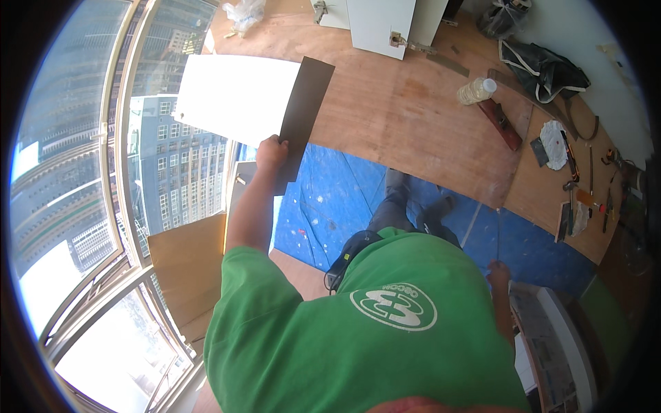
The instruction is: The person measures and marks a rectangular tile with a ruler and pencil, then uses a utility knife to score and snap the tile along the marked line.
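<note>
My left hand (273, 153) is closed on the near edge of a white panel (237, 96), thumb on top, where the white meets a dark brown strip (306, 113). I cannot tell whether the strip is part of the same board. The panel is held up by the window, over the left end of the wooden tabletop. Low at my right side, my right hand (499, 270) is closed around a thin, straight, rod-like tool (499, 230) that points away from me. Its exact kind is too small to make out.
Cabinet doors with hinges (382, 27) stand at the far side of the wooden tabletop (406, 103). To the right are a plastic bottle (476, 91), a hand plane (501, 125), a black bag (544, 72) and several tools. Blue sheeting (323, 206) covers the floor; cardboard (186, 272) leans by the window.
</note>
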A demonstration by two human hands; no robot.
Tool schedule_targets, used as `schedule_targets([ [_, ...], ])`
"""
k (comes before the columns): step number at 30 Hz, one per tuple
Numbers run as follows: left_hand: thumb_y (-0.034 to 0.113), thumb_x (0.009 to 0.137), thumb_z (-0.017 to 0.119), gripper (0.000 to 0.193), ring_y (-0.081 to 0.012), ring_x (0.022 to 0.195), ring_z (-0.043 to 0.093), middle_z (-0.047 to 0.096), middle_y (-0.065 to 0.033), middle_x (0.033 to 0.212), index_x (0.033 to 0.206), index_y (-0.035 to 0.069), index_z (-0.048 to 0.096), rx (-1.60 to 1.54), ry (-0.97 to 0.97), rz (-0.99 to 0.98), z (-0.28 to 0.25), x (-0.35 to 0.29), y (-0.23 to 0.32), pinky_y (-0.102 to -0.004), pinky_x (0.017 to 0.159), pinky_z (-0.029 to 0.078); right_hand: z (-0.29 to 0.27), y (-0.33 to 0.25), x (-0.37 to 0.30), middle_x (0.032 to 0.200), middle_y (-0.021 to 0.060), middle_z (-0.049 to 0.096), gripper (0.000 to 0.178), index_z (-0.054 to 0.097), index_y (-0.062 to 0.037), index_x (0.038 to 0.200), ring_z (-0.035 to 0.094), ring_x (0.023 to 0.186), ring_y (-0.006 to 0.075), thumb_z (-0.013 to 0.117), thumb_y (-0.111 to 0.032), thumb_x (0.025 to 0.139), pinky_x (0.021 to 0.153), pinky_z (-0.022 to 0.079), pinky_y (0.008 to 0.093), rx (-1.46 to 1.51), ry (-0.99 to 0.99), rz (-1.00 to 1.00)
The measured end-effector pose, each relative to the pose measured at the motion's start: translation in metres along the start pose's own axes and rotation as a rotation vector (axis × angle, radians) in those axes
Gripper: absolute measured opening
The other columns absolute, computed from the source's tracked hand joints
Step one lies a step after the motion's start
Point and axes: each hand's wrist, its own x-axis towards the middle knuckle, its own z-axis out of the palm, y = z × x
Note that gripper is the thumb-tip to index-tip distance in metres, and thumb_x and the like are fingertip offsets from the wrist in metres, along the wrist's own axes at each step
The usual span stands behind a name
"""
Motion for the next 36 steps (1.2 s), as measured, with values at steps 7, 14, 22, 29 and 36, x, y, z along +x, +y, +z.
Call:
schedule_targets([
  [7, 0.033, 0.094, 0.065, 0.033, -0.0388, 0.106, 0.069, 0.074, -0.0203, 0.109, 0.107, 0.003, 0.071, -0.001, 0.025, -0.008, -0.001, -0.007, -0.004, -0.0491, 0.091, 0.055, 0.007, -0.010, -0.003, 0.062, 0.0045, 0.052, 0.032, 0.066, -0.0029, 0.084, 0.051, 0.051, 0.0161, 0.061, -0.028, 0.103, 0.049, 0.038, 0.0356, -0.115, -0.033, -0.018],
  [14, 0.029, 0.092, 0.070, 0.032, -0.0314, 0.096, 0.073, 0.075, -0.0177, 0.102, 0.110, 0.003, 0.073, -0.245, -0.054, 0.034, -0.002, -0.001, -0.009, -0.0421, 0.085, 0.056, 0.002, -0.009, -0.007, 0.060, 0.0040, 0.051, 0.031, 0.066, -0.0038, 0.084, 0.050, 0.049, 0.0162, 0.062, -0.028, 0.103, 0.049, 0.039, 0.0352, -0.098, -0.029, -0.005],
  [22, 0.019, 0.101, 0.068, 0.021, -0.0131, 0.084, 0.069, 0.074, -0.0032, 0.098, 0.113, 0.002, 0.070, -1.252, -0.534, 0.037, 0.014, -0.030, 0.004, -0.0300, 0.076, 0.057, 0.004, -0.009, -0.005, 0.062, 0.0053, 0.055, 0.031, 0.063, -0.0037, 0.080, 0.049, 0.046, 0.0153, 0.067, -0.028, 0.099, 0.046, 0.039, 0.0333, 0.069, -0.030, 0.007],
  [29, 0.019, 0.102, 0.066, 0.020, -0.0125, 0.092, 0.068, 0.073, -0.0029, 0.102, 0.114, 0.004, 0.070, -1.490, -0.627, 0.231, -0.005, -0.107, 0.091, -0.0291, 0.082, 0.055, 0.027, -0.106, -0.042, 0.071, 0.0041, 0.059, 0.016, 0.065, -0.0022, 0.092, 0.055, 0.055, 0.0134, 0.067, -0.017, 0.096, 0.052, 0.045, 0.0314, -0.081, -0.089, -0.164],
  [36, 0.016, 0.104, 0.063, 0.018, -0.0162, 0.096, 0.069, 0.072, -0.0055, 0.106, 0.116, 0.003, 0.067, -1.855, -0.486, 0.336, -0.024, -0.144, 0.171, -0.0329, 0.085, 0.055, 0.074, -0.289, -0.110, 0.076, 0.0021, 0.062, 0.023, 0.070, -0.0011, 0.110, 0.058, 0.067, 0.0107, 0.064, -0.022, 0.100, 0.059, 0.046, 0.0264, 0.047, -0.347, -0.507],
])
